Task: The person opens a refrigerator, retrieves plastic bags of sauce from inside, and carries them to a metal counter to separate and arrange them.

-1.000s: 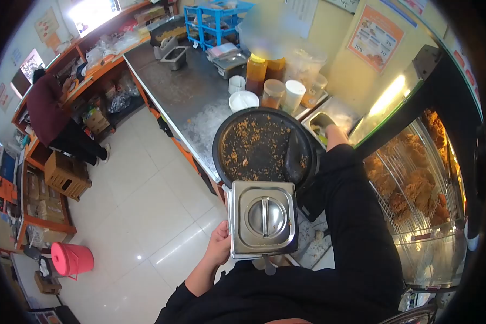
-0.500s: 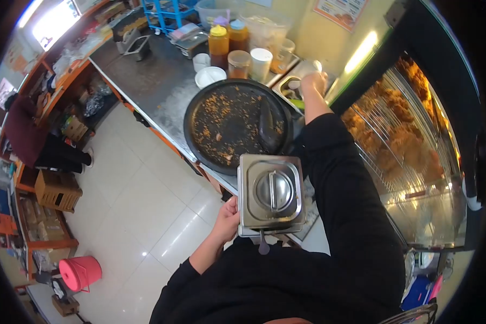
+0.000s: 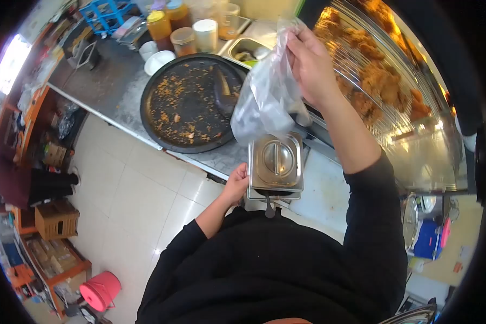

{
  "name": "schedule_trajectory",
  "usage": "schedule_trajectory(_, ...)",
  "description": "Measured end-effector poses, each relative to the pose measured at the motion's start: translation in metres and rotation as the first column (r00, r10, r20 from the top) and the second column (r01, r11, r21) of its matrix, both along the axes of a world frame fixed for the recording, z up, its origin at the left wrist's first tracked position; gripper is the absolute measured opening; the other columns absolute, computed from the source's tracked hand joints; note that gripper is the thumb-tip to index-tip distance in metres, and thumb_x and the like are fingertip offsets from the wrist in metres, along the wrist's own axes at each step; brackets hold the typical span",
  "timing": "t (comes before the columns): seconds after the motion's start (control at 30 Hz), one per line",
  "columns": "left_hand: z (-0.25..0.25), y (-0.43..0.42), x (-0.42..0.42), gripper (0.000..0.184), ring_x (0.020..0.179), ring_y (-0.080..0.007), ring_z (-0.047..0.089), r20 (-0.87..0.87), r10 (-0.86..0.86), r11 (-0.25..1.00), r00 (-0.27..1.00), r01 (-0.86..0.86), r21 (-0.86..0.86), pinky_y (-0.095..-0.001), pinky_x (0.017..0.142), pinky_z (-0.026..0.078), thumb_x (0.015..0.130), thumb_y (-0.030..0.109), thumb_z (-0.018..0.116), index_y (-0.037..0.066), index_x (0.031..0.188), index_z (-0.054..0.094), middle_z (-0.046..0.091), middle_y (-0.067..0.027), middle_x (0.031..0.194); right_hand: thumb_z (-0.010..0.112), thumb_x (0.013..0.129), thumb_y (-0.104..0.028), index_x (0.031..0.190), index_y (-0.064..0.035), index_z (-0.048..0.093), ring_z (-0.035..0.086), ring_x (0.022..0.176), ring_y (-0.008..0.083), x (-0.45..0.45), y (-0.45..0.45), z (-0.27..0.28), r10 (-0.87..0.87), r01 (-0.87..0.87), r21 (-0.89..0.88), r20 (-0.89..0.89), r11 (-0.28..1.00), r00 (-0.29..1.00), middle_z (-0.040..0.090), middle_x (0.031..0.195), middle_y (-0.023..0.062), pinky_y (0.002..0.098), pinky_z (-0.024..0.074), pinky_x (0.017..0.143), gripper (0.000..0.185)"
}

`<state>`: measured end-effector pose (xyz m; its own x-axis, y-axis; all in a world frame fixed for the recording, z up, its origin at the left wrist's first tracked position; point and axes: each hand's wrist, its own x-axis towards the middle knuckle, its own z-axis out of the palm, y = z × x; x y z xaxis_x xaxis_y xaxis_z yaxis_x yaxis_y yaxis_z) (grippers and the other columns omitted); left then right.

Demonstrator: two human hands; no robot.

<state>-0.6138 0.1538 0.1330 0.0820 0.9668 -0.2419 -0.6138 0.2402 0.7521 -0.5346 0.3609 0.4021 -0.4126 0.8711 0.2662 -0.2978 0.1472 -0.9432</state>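
Observation:
My right hand is raised at the upper right, its fingers pinching the top of a clear plastic bag. The bag hangs down with its lower edge just above a lidded steel food pan. My left hand grips the pan's left side, the fingers partly hidden by it. From the pan's near edge a dark utensil handle sticks out. Beyond it lies a round black tray strewn with brown crumbs, and a dark curved utensil rests on the tray's right part.
Fried chicken fills a lit glass cabinet at the right. Sauce bottles and tubs stand behind the tray, near a steel insert pan. A person is at the far left. A pink bucket sits on the floor.
My right hand has come back from the steel containers by the wall, and a clear plastic bag now hangs from it. My left hand still holds the lidded pan. The view has shifted right.

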Motion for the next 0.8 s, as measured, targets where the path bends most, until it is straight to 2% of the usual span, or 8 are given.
schedule_trajectory(0.17, 0.006, 0.023, 0.01, 0.005, 0.07, -0.0032, 0.055, -0.184, -0.125, 0.99, 0.975, 0.109, -0.093, -0.0173, 0.06, 0.043, 0.089, 0.009, 0.056, 0.008, 0.093, 0.055, 0.061, 0.0025, 0.085, 0.05, 0.092, -0.018, 0.1, -0.0063, 0.052, 0.05, 0.063, 0.0028, 0.07, -0.039, 0.006, -0.189, 0.172, 0.081, 0.341, 0.982, 0.921, 0.058, 0.076, -0.0017, 0.0183, 0.0404, 0.057, 0.014)
schedule_trajectory(0.33, 0.025, 0.035, 0.002, 0.015, 0.068, -0.0103, 0.061, 0.015, -0.249, 0.953, 0.968, 0.248, -0.175, -0.0288, 0.053, 0.055, 0.093, 0.022, 0.046, 0.01, 0.102, 0.049, 0.06, -0.0022, 0.081, 0.052, 0.089, -0.018, 0.094, -0.0035, 0.053, 0.046, 0.06, 0.0026, 0.116, -0.064, 0.005, -0.312, 0.193, 0.248, 0.669, 0.949, 0.674, 0.056, 0.069, -0.0015, 0.0221, 0.0376, 0.054, 0.016)
schedule_trajectory(0.47, 0.045, 0.048, -0.016, 0.018, 0.065, -0.0152, 0.061, -0.104, -0.386, 0.89, 0.917, 0.34, -0.302, -0.028, 0.057, 0.054, 0.092, 0.023, 0.047, 0.008, 0.103, 0.048, 0.058, -0.0037, 0.077, 0.052, 0.089, -0.016, 0.095, -0.0037, 0.052, 0.049, 0.059, 0.0048, 0.138, -0.062, -0.021, -0.293, 0.215, 0.206, 0.527, 0.955, 0.798, 0.057, 0.068, -0.0004, 0.0225, 0.0392, 0.055, 0.014)
schedule_trajectory(0.5, 0.039, 0.053, -0.022, 0.021, 0.065, -0.0159, 0.06, -0.419, -0.317, 0.943, 0.851, 0.234, -0.237, -0.0282, 0.058, 0.054, 0.092, 0.024, 0.049, 0.007, 0.103, 0.048, 0.057, -0.0041, 0.078, 0.051, 0.091, -0.015, 0.097, -0.0045, 0.05, 0.051, 0.058, 0.0051, 0.142, -0.061, -0.026, -0.272, 0.209, 0.178, 0.517, 0.962, 0.812, 0.058, 0.067, 0.0001, 0.0219, 0.0398, 0.055, 0.012)
schedule_trajectory(0.57, 0.039, 0.059, -0.024, 0.027, 0.066, -0.0174, 0.058, -0.877, -0.055, 0.995, 0.477, 0.102, -0.007, -0.0287, 0.06, 0.052, 0.091, 0.028, 0.052, 0.004, 0.103, 0.047, 0.056, -0.0049, 0.081, 0.05, 0.093, -0.013, 0.098, -0.005, 0.049, 0.055, 0.059, 0.0059, 0.146, -0.064, -0.027, -0.252, 0.224, 0.115, 0.499, 0.968, 0.829, 0.059, 0.066, 0.0009, 0.0218, 0.0412, 0.056, 0.01)
schedule_trajectory(0.67, 0.098, 0.061, -0.007, 0.035, 0.071, -0.0169, 0.055, -0.904, 0.317, 0.944, 0.287, -0.002, 0.33, -0.0298, 0.062, 0.05, 0.088, 0.031, 0.057, 0.002, 0.106, 0.047, 0.054, -0.0058, 0.086, 0.05, 0.092, -0.013, 0.097, -0.0042, 0.05, 0.057, 0.062, 0.0069, 0.145, -0.073, -0.022, -0.337, 0.315, 0.133, 0.517, 0.94, 0.787, 0.061, 0.067, 0.0024, 0.0228, 0.0424, 0.057, 0.01)
schedule_trajectory(0.73, 0.133, 0.051, 0.012, 0.041, 0.079, -0.0149, 0.055, -0.638, -0.07, 0.965, 0.767, 0.213, 0.151, -0.0299, 0.066, 0.05, 0.087, 0.032, 0.06, 0.002, 0.111, 0.047, 0.054, -0.0065, 0.093, 0.051, 0.092, -0.013, 0.096, -0.0042, 0.051, 0.057, 0.061, 0.0068, 0.144, -0.076, -0.026, -0.484, 0.383, 0.298, 0.571, 0.875, 0.662, 0.063, 0.068, 0.0044, 0.0232, 0.0415, 0.053, 0.009)
schedule_trajectory(0.8, 0.164, 0.043, 0.042, 0.038, 0.08, -0.0144, 0.056, -0.389, -0.307, 0.948, 0.869, 0.315, -0.047, -0.0293, 0.07, 0.05, 0.088, 0.03, 0.059, 0.001, 0.11, 0.049, 0.056, -0.0065, 0.094, 0.052, 0.091, -0.013, 0.096, -0.0043, 0.051, 0.056, 0.06, 0.0065, 0.134, -0.088, -0.022, -0.529, 0.403, 0.346, 0.619, 0.847, 0.581, 0.065, 0.069, 0.0059, 0.0237, 0.0406, 0.051, 0.01)
